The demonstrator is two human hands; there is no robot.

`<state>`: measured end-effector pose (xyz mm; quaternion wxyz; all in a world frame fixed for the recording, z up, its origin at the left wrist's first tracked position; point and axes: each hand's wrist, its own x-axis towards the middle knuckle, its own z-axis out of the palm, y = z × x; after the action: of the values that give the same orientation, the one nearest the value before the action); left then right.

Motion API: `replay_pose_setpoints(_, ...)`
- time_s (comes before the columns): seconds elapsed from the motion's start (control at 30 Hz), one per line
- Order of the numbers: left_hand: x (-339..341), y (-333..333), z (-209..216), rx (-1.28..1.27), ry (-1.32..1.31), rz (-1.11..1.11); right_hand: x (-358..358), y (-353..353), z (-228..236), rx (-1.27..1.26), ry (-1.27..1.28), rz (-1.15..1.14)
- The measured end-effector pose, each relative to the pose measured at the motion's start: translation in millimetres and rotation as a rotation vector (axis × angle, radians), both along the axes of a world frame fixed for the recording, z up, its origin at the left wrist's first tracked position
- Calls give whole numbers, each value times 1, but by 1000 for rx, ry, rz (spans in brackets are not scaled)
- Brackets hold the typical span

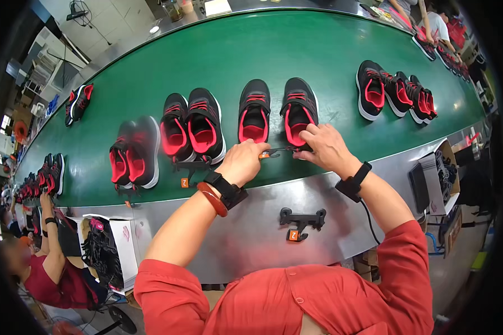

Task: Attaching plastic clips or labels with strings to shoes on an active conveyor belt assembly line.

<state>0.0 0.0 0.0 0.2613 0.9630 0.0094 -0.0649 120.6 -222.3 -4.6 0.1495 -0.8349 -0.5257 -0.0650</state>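
The right hand (325, 146) covers the heel of a black and pink shoe (298, 109), and the small tool (269, 153) between the hands is mostly hidden by the left hand (241, 162). Shoes at the far left (39, 181) blur together, and the shoe pair (133, 153) nearer is smeared.

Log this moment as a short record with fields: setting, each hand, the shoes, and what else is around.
setting: green conveyor belt with a metal front ledge
left hand: closed on a small orange-handled tool, at the heel of a black and pink shoe
right hand: fingers on the heel of its partner shoe
other shoes: pair to the left, more pairs along the belt both ways
ledge: black plastic hanger with an orange tag
others: a person at lower left
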Motion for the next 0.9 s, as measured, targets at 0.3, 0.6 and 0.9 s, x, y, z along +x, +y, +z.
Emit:
replay_pose_setpoints(0.3, 0, -1, 1, 34, 5, 36, -4, 5, 7, 30, -129, 16)
replay_pose_setpoints(0.6, -7, -1, -1, -212, -243, -65, 17, 10, -8, -21, -196, -56)
replay_pose_setpoints(0.9, -9, -10, -6, -138, -58, 109, 7, -8, 23, 49, -207, 62)
